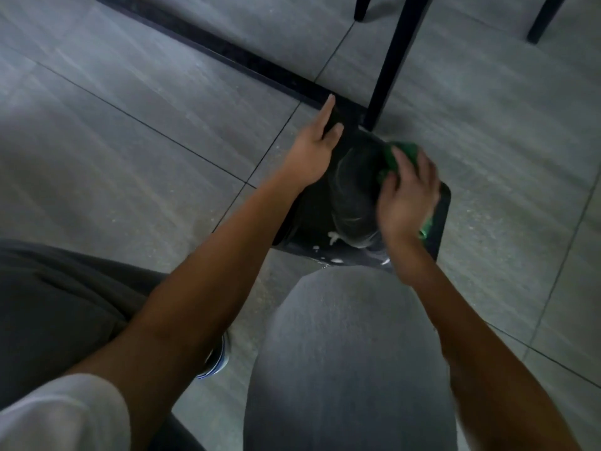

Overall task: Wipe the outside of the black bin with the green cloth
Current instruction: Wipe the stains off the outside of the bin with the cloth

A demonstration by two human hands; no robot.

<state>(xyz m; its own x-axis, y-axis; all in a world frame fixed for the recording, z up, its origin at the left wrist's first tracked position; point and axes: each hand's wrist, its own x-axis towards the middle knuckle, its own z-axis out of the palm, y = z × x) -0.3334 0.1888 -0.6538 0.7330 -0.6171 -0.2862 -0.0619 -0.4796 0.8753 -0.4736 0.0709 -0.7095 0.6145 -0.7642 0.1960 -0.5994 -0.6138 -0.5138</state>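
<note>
Currently the black bin (pixel 354 193) sits on the grey tiled floor (pixel 130 125), just beyond the person's knee (pixel 348 353) and beside a dark table leg (pixel 387 70). Its top face carries grey smears and white foam blobs near the front edge. Left hand (pixel 312 151): fingers straight, resting along the bin's far left edge, steadying it and grasping nothing. Right hand (pixel 406 196): fingers curled over the green cloth (pixel 401 154), pressing it onto the bin's right side; image blurred there, so the exact grip is unclear. Judgement: wipe under way, surface not yet clean.

Risks:
- Bin may slide or tip toward the table leg, since the left hand only rests on it.
- Foam could be pushed over the edge onto the floor.
- Bunched cloth may slip out from under the fingers, leaving streaks.
</note>
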